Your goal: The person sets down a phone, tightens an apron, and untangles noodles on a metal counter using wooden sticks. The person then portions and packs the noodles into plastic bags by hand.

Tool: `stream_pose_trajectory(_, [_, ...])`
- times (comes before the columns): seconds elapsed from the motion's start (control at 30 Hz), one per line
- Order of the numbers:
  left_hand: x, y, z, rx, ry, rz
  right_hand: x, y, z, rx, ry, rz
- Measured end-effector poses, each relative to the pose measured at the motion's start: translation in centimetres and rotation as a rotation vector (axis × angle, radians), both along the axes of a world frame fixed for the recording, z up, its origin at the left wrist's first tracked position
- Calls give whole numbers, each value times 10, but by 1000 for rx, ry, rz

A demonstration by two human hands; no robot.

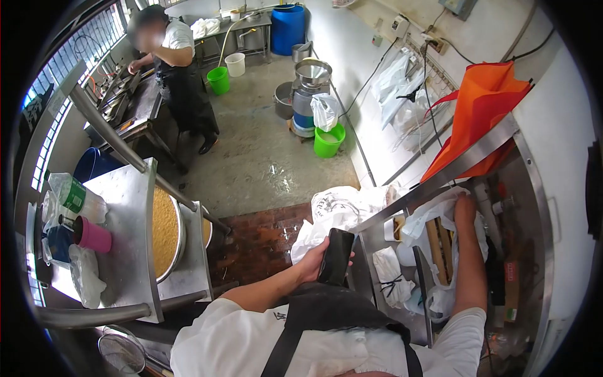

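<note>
My left hand (312, 261) is closed around a black smartphone (336, 254), held upright in front of my apron with its dark side facing me. My right arm reaches down to the right into an open metal compartment. There my right hand (465, 210) touches a white plastic bag (429, 217), and its fingers are mostly hidden by the bag and the hand's own back. Beside that forearm a brown, slatted, wood-like piece (439, 251) lies in or against the bag. A white cloth bag with a black tie (392, 276) rests to its left.
Left stands a metal shelf (125, 207) with a pink cup (92, 234) and a large pot of yellow grain-like food (165, 232) beneath. White sacks (339, 210) lie ahead. An orange bag (480, 113) hangs right. Another person (179, 69) works at a far-left bench.
</note>
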State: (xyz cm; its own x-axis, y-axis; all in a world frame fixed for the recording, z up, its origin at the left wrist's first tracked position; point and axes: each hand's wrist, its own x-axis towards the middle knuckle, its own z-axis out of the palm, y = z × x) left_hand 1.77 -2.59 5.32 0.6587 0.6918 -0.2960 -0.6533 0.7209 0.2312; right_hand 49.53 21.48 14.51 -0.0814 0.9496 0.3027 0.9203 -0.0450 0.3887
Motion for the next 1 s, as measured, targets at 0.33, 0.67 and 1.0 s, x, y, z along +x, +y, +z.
stream_pose_trajectory(0.33, [3,-3,0,6,39,-1,2,4,-1,-69,-19,-42])
stream_pose_trajectory(0.67, [5,-2,-2,17,7,-15,33,16,-7,-121,120,61])
stream_pose_trajectory(1.0, [5,-1,-9,32,21,-39,-3,5,10,-156,-30,-103])
